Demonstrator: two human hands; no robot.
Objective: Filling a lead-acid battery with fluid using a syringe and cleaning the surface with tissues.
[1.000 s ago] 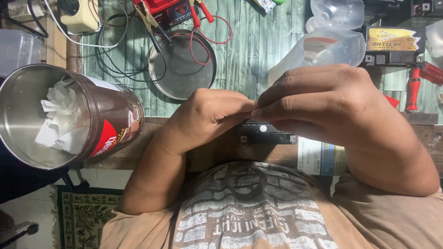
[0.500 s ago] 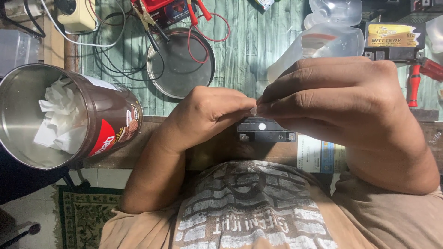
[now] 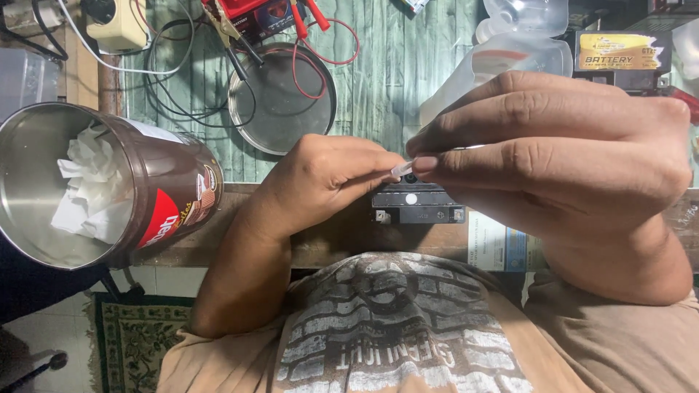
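White and tiny, a small piece [image 3: 400,169] is pinched between the fingertips of the left hand [image 3: 328,178] and right hand [image 3: 553,156], just above a dark rectangular component [image 3: 416,206]. It could slip and drop; the tissue-filled tin [image 3: 102,189] sits at 9 o'clock.

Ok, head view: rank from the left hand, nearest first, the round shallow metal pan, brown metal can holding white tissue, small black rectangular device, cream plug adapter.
From the left hand, pinching a small pale piece:
1. Black device, right beside it.
2. Metal pan, beyond it.
3. Brown can, far left.
4. Cream adapter, top-left corner.
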